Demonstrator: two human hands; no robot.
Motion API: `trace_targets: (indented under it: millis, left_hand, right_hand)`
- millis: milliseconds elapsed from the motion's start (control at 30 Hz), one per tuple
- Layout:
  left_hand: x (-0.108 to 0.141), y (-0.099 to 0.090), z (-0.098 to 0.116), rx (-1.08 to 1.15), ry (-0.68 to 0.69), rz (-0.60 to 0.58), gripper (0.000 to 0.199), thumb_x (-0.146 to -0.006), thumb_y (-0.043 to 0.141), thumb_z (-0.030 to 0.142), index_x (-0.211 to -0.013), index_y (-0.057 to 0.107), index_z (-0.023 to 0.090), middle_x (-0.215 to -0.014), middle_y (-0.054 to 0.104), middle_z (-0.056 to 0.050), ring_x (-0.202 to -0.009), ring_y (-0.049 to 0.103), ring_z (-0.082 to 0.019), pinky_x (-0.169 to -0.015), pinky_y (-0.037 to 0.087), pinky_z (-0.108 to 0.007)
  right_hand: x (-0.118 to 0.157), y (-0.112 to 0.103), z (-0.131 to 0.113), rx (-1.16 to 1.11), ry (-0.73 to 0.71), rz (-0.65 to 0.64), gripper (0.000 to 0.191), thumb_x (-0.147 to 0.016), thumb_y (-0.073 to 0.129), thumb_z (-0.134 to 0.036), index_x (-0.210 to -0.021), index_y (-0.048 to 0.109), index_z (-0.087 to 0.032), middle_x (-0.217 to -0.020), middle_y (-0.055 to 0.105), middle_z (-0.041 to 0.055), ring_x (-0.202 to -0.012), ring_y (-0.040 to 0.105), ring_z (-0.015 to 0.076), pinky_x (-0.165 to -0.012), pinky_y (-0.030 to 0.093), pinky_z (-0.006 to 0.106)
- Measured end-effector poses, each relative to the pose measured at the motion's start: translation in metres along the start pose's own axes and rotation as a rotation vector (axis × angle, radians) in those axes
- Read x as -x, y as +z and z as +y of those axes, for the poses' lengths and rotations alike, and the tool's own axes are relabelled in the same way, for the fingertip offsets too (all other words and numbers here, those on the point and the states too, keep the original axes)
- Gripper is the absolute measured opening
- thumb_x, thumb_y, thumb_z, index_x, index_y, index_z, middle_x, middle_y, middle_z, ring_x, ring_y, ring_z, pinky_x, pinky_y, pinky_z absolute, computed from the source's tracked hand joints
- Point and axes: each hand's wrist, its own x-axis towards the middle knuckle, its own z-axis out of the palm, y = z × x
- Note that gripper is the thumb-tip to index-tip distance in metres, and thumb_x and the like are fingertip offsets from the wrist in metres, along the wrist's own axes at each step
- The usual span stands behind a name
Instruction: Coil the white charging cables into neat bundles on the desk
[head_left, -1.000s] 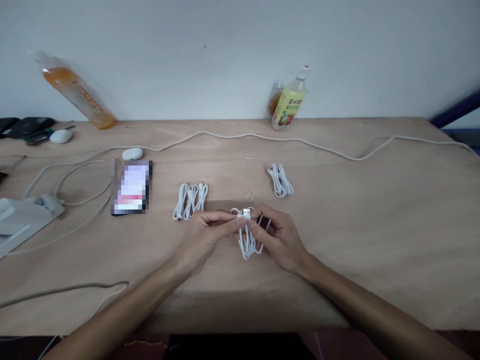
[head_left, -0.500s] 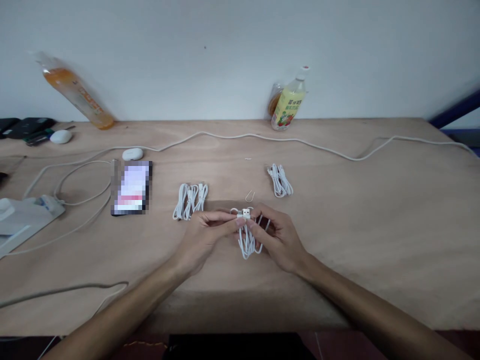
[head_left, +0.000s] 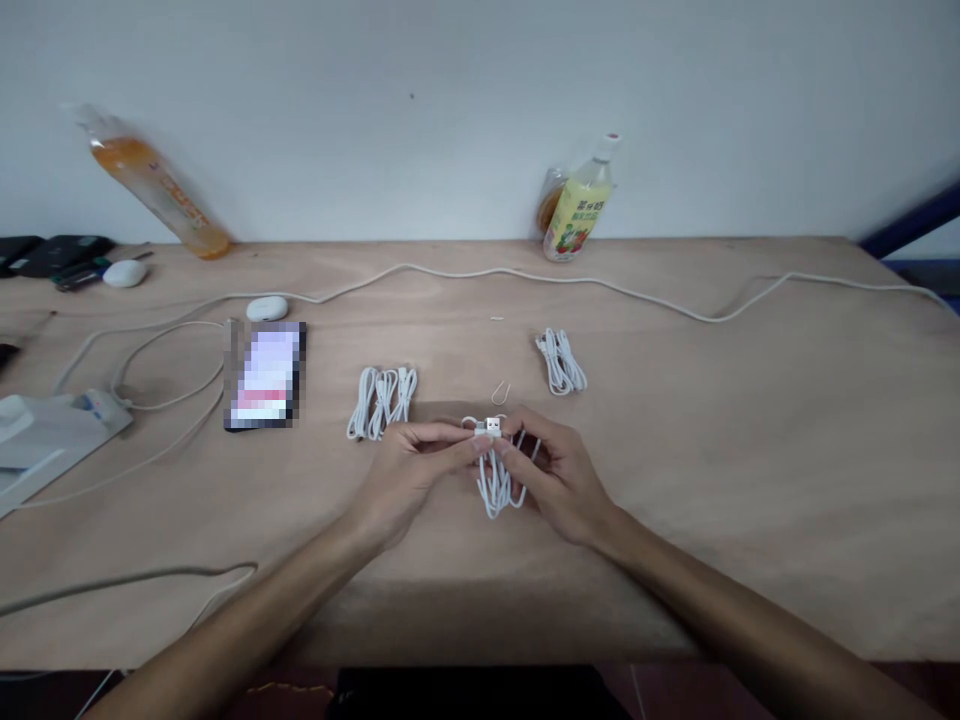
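My left hand (head_left: 416,470) and my right hand (head_left: 559,475) pinch a coiled white USB cable (head_left: 495,490) between them, above the table. Its metal USB plug (head_left: 493,425) points away from me, beside a second connector end, and both thumbs press just below the plugs. The loops hang down between my hands. Beyond them a thin bent tie (head_left: 501,391) lies on the wood. Left of it rest several coiled white cables (head_left: 382,400) side by side, and another white cable bundle (head_left: 561,361) lies to the right.
A phone (head_left: 266,375) and a white earbud case (head_left: 267,308) lie at the left. An orange drink bottle (head_left: 161,195) and a yellow-labelled bottle (head_left: 581,205) lean against the wall. A long white cord (head_left: 495,271) crosses the wooden table (head_left: 750,450). A white power strip (head_left: 60,440) sits far left.
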Motion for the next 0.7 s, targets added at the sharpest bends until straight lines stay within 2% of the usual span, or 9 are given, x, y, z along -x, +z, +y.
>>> trace_targets:
  millis: [300,700]
  left_hand:
    - [-0.0003,0.0004,0.0004,-0.009,0.006,0.012,0.018,-0.076,0.095,0.037,-0.088,0.092,0.023,-0.105,0.087,-0.011,-0.096,0.078,-0.025,-0.092,0.06,-0.039]
    - [0.0004,0.0009,0.0009,-0.014,0.006,0.006,0.016,-0.078,0.095,0.036,-0.088,0.092,0.023,-0.103,0.087,-0.01,-0.092,0.076,-0.022,-0.086,0.059,-0.034]
  right_hand:
    - [0.0004,0.0006,0.0011,-0.009,0.006,-0.005,0.03,-0.105,0.065,-0.046,-0.086,0.059,-0.023,-0.07,0.056,-0.0038,-0.059,0.049,0.0133,-0.056,0.04,0.027]
    - [0.0004,-0.0005,0.0,0.005,0.008,-0.007,0.03,-0.105,0.065,-0.045,-0.085,0.059,-0.023,-0.068,0.056,-0.0044,-0.056,0.049,0.0127,-0.055,0.038,0.027]
